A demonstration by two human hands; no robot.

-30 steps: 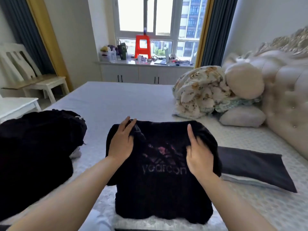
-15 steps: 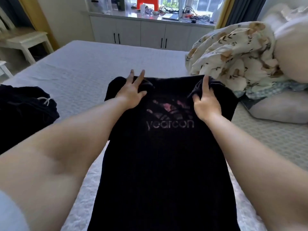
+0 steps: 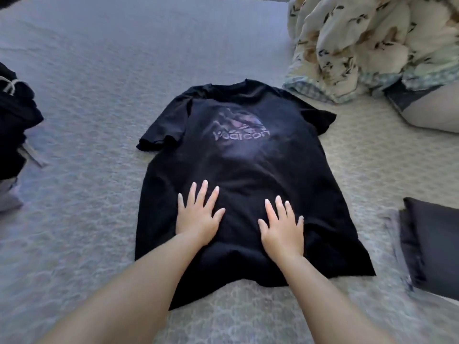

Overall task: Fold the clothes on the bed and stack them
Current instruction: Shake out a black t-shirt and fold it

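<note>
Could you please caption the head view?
Both hands, left and right, press flat on a black T-shirt spread on the bed.

The dark heap of clothing with pale drawstrings [image 3: 15, 125] is cut by the left edge. The folded black garment [image 3: 433, 249] and the cream floral-print quilt [image 3: 372, 45] run past the right edge. The black T-shirt's chest print [image 3: 239, 127] is blurred.

Both bare arms reach fwd over the black shirt [image 3: 238, 170]. Left hand [image 3: 197, 217] & right hand [image 3: 283, 228] lie flat on its lower part, palms down, fingers spread, side by side.
</note>
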